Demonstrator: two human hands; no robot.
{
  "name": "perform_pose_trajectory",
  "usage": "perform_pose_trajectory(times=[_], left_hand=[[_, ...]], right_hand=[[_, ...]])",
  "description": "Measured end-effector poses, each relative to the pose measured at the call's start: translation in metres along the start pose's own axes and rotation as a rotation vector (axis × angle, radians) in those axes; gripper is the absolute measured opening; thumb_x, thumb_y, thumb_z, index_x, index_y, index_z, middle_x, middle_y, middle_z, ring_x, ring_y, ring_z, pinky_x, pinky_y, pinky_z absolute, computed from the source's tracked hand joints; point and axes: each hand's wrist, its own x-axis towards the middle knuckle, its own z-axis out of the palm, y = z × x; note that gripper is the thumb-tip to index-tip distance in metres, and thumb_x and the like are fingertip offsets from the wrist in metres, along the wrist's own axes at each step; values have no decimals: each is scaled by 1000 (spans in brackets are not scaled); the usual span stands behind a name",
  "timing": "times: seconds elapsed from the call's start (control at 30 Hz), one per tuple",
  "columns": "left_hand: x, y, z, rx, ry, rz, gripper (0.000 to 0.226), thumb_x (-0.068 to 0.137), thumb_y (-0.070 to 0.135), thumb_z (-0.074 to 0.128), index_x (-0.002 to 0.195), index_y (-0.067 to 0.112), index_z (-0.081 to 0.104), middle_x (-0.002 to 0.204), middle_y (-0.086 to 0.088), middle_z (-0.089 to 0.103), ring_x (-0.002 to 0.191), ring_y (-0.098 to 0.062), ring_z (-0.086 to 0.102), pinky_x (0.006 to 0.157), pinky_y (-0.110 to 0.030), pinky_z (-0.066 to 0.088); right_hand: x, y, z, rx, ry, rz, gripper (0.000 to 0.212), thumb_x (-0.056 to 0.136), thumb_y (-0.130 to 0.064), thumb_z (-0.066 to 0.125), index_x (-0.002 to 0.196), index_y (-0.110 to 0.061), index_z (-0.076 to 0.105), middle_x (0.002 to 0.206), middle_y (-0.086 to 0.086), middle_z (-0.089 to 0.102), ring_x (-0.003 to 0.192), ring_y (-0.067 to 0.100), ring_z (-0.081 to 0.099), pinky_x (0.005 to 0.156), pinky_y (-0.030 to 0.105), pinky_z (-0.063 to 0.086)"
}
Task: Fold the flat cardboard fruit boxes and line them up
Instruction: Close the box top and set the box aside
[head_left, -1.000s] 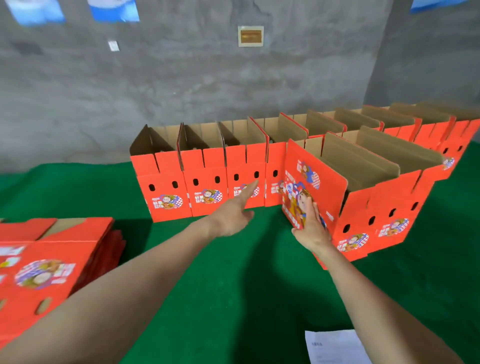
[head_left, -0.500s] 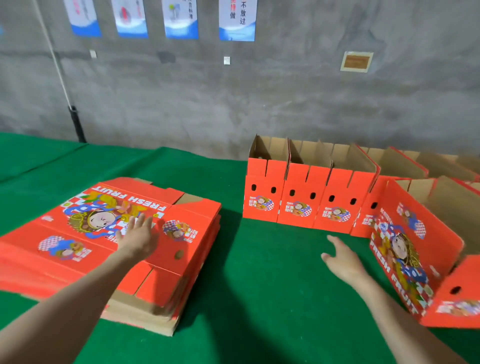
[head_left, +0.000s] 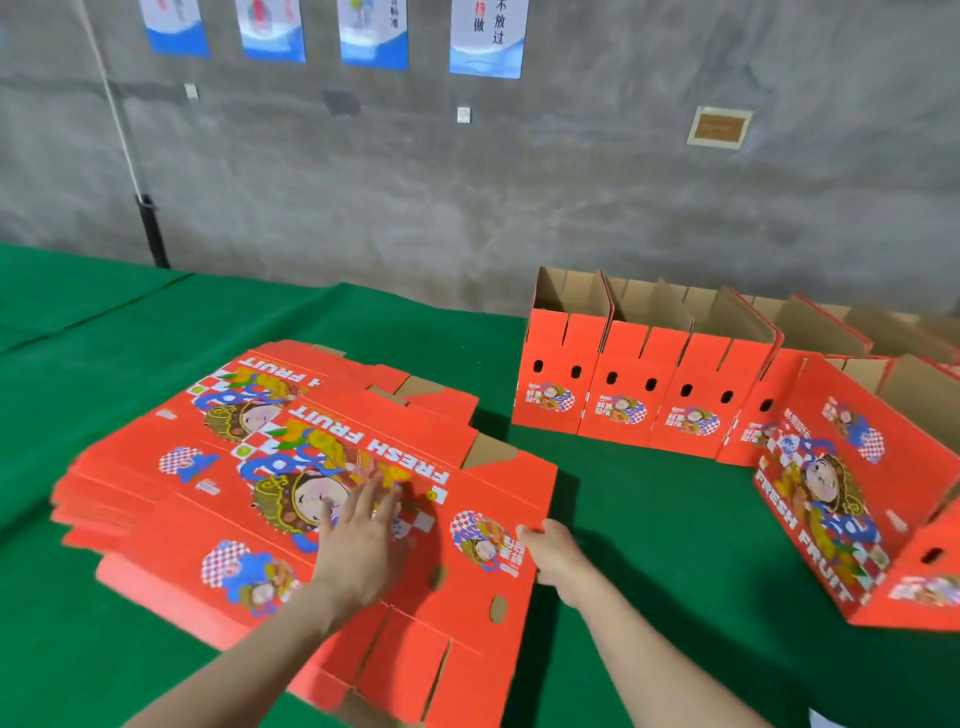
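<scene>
Pinning the top flat red printed cardboard box blank (head_left: 363, 519) with my open left hand (head_left: 358, 545) while my right hand (head_left: 553, 558) grips its edge, best slid off slowly so the stack (head_left: 104, 488) stays put.

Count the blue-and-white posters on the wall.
4, in a row along the wall's top, left to right: first poster, second poster, third poster, fourth poster. More may hang beyond the frame.
</scene>
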Motion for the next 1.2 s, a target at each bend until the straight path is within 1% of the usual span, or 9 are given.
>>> perform_pose_trajectory(times=[0.1, 0.23, 0.43, 0.57, 0.7, 0.87, 1.0, 1.13, 1.2], left_hand=[[-2, -8, 5, 32, -166, 0, 63, 97, 53, 32, 151, 29, 9, 160, 0, -10, 147, -25, -9, 114, -54, 0], [-9, -3, 4, -39, -104, 51, 58, 97, 54, 30, 149, 33, 18, 160, 0, -3, 147, -24, -4, 116, -49, 3], [11, 6, -54, -321, 206, -38, 60, 88, 37, 63, 140, 15, 43, 152, -14, 25, 138, -33, 27, 109, -42, 24], [30, 3, -93, -653, 471, -73, 46, 80, 11, 74, 114, -10, 52, 114, -29, 55, 106, -39, 53, 97, -48, 40], [38, 6, -110, -1304, 191, -161, 32, 87, 12, 67, 117, 10, 57, 92, -7, 61, 75, -19, 56, 67, -31, 45], [24, 18, -95, -1789, -186, -1, 22, 79, 4, 59, 97, 15, 63, 85, -2, 74, 71, -12, 70, 58, -24, 57], [15, 40, -97, -1761, -198, 113, 31, 71, 3, 63, 98, 17, 63, 83, -6, 73, 66, -16, 69, 56, -30, 57], [4, 53, -104, -1705, -134, 221, 29, 72, 4, 65, 98, 18, 65, 82, -8, 73, 67, -19, 70, 57, -31, 57], [-2, 57, -106, -1702, -118, 233, 29, 73, 5, 64, 98, 18, 65, 84, -9, 73, 69, -21, 70, 58, -33, 58]], right_hand=[[-5, 0, -3, 470, 68, 176, 14, 96, -16, 56, 98, -2, 59, 93, 18, 64, 73, 24, 60, 70, 37, 52], [-12, -7, -16, 641, 204, 205, 17, 95, -3, 52, 78, -1, 55, 76, 16, 58, 63, 24, 53, 61, 34, 44], [-47, -29, -90, 623, 391, -147, 17, 97, -7, 48, 90, -8, 63, 82, 8, 62, 79, 20, 56, 67, 30, 43], [-91, -22, -155, 585, 423, -400, 25, 95, -3, 50, 81, -18, 65, 69, -13, 70, 68, 4, 63, 61, 13, 46], [-113, 1, -197, 573, 512, -468, 19, 93, -1, 53, 90, -15, 65, 67, -19, 68, 63, -9, 63, 62, 4, 46], [-118, 28, -221, 643, 497, -457, 18, 95, -5, 50, 101, -8, 67, 85, -3, 74, 87, 21, 66, 86, 38, 48], [-126, 30, -223, 509, 546, -520, 22, 95, 3, 48, 109, -3, 63, 90, 2, 70, 90, 17, 65, 91, 42, 49], [-135, 11, -215, -34, 981, -720, 29, 88, 3, 59, 114, -8, 59, 106, 2, 56, 93, 18, 58, 87, 43, 48], [-142, -5, -205, -228, 876, -840, 29, 86, -4, 64, 115, -8, 59, 104, 1, 58, 78, 21, 56, 79, 38, 47]])
